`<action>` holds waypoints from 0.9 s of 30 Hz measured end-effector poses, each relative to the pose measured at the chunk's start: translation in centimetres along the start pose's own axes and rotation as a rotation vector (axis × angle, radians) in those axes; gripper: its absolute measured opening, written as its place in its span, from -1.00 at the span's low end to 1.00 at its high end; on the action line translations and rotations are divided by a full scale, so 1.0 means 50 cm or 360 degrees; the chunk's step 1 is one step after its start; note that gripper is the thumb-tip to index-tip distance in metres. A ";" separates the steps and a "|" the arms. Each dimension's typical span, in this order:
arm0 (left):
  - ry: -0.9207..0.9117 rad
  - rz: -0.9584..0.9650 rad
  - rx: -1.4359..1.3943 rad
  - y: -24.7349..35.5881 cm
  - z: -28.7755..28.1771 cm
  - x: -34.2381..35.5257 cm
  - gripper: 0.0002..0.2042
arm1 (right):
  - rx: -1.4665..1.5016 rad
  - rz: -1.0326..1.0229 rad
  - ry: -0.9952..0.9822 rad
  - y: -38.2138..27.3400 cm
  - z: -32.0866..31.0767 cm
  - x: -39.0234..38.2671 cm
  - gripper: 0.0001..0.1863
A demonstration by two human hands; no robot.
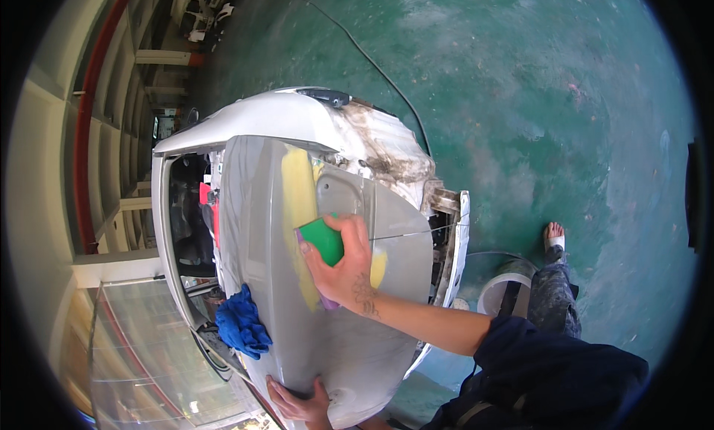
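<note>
Across the middle of the view lies a grey car body panel [349, 348] with a long patch of yellow filler [299, 179] on it. My right hand [338, 259] is closed round a green sanding block [322, 240] resting on the yellow patch. Purple sheet edges show beside the block and under the wrist. Lower down, my left hand [297, 405] lies on the panel near its lower edge, fingers spread, holding nothing. A crumpled blue cloth [243, 324] sits at the panel's left edge, above my left hand.
The white car body [268, 118] continues beyond the panel, with dirty bare metal at its far right end. On the green floor [520, 133] runs a dark hose [375, 66]. A white bucket [491, 295] stands near my leg. Clear sheeting [141, 348] hangs at left.
</note>
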State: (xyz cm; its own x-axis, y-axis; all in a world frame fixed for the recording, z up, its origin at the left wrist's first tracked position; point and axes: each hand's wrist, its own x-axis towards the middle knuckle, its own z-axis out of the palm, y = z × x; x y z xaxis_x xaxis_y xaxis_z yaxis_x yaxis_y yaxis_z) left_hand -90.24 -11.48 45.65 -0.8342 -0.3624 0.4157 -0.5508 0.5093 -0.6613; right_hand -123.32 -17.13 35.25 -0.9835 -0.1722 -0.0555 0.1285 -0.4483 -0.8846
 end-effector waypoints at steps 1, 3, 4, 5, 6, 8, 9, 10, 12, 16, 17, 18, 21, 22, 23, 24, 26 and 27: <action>0.0003 0.0005 0.0004 -0.003 -0.004 0.001 -0.09 | 0.0003 -0.0034 -0.0016 0.009 0.013 0.024 -0.53; 0.0011 0.0011 0.0030 0.007 -0.007 0.010 -0.08 | -0.0131 -0.0038 0.0127 0.001 0.049 0.160 -0.56; 0.0025 0.0033 0.0021 0.017 -0.001 0.024 -0.08 | -0.0142 -0.0061 0.0166 0.007 0.053 0.241 -0.54; 0.0030 0.0039 0.0028 0.020 0.007 0.028 -0.08 | -0.0244 -0.0077 0.0200 0.009 0.060 0.290 -0.54; 0.0033 0.0019 0.0023 0.018 0.013 0.020 -0.06 | -0.0218 -0.0033 0.0186 0.005 0.064 0.294 -0.53; 0.0013 -0.0011 0.0026 0.006 0.011 -0.004 -0.02 | -0.0190 -0.0080 0.0213 0.019 0.053 0.210 -0.53; 0.0013 -0.0022 0.0038 0.002 0.010 -0.007 -0.02 | -0.0133 -0.0010 0.0112 0.016 0.042 0.136 -0.51; 0.0009 -0.0026 0.0059 0.004 0.006 -0.007 -0.04 | -0.0086 0.0038 0.0039 0.007 0.020 0.043 -0.50; 0.0012 -0.0023 0.0094 0.011 0.000 0.000 -0.06 | -0.0019 0.0080 -0.0047 -0.009 -0.017 -0.078 -0.49; 0.0035 -0.0040 0.0064 0.001 0.005 -0.005 -0.03 | 0.0044 -0.0017 -0.0057 -0.002 -0.003 -0.069 -0.51; 0.0043 -0.0033 0.0054 0.003 0.006 -0.002 -0.03 | 0.0054 -0.0024 -0.0040 -0.005 0.013 0.007 -0.53; 0.0039 -0.0048 0.0047 0.009 0.010 0.004 -0.03 | 0.0038 -0.0056 0.0035 -0.004 0.027 0.081 -0.55; 0.0073 -0.0050 -0.0041 0.020 0.022 0.020 -0.01 | -0.0006 -0.0095 0.0240 -0.003 0.030 0.187 -0.56; 0.0046 -0.0079 -0.0015 0.018 0.017 0.015 -0.01 | -0.0011 -0.0134 0.0252 0.007 0.039 0.163 -0.56; 0.0022 -0.0104 0.0005 0.020 0.015 0.012 -0.01 | -0.0012 -0.0096 0.0188 0.009 0.033 0.099 -0.56; 0.0001 -0.0138 0.0031 0.016 0.010 0.008 -0.01 | -0.0006 -0.0063 0.0115 0.008 0.026 0.000 -0.57; 0.0002 -0.0170 0.0059 0.011 0.000 -0.002 -0.01 | -0.0020 -0.0069 -0.0004 0.002 0.016 -0.078 -0.56; 0.0011 -0.0162 0.0053 0.011 0.001 0.000 -0.02 | -0.0050 -0.0102 -0.0024 -0.007 0.008 -0.079 -0.55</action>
State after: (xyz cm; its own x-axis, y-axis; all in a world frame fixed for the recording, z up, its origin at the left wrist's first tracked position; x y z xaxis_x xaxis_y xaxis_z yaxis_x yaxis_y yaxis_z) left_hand -90.55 -11.27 45.25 -0.7743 -0.4056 0.4858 -0.6314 0.4441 -0.6357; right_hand -119.45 -16.63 35.95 -0.9875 -0.1574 0.0087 0.0608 -0.4310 -0.9003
